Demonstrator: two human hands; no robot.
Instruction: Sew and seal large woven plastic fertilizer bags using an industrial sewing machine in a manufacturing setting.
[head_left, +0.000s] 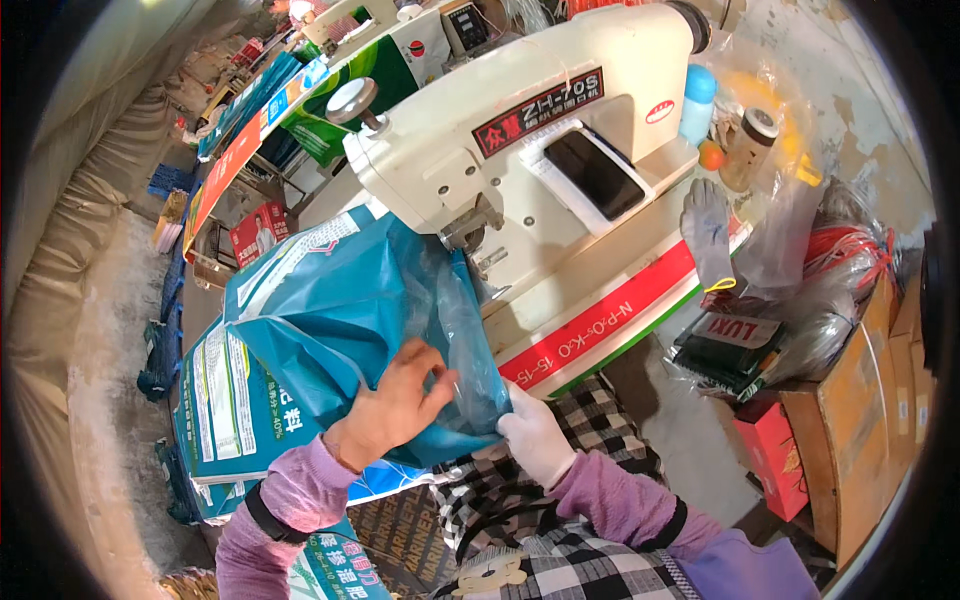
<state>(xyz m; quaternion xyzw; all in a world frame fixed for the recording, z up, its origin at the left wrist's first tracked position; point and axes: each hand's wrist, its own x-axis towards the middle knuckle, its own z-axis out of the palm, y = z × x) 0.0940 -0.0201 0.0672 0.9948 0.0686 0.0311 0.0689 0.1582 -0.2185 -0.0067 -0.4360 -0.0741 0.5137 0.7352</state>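
Observation:
A teal woven sack [330, 300] with white printed panels lies before me, its mouth toward my right, partly under the head of a large cream sewing machine [560, 120]. A clear plastic liner [465, 330] shows in the sack's mouth. My left hand [395, 400], bare, rests over the mouth with curled fingers, thumb and forefinger nearly meeting at the liner. My right hand [540, 435], in a white glove, grips the sack's edge at the lower right. More teal sacks are stacked beneath, and its fingertips are partly hidden by the plastic.
A phone [595, 175] lies on the machine. Right of it are a grey glove [708, 235], a blue-capped bottle [698, 105], a jar [750, 148] and bundled plastic. Cardboard boxes [845, 430] and a red box [772, 455] stand at the right. Checked cloth covers my lap.

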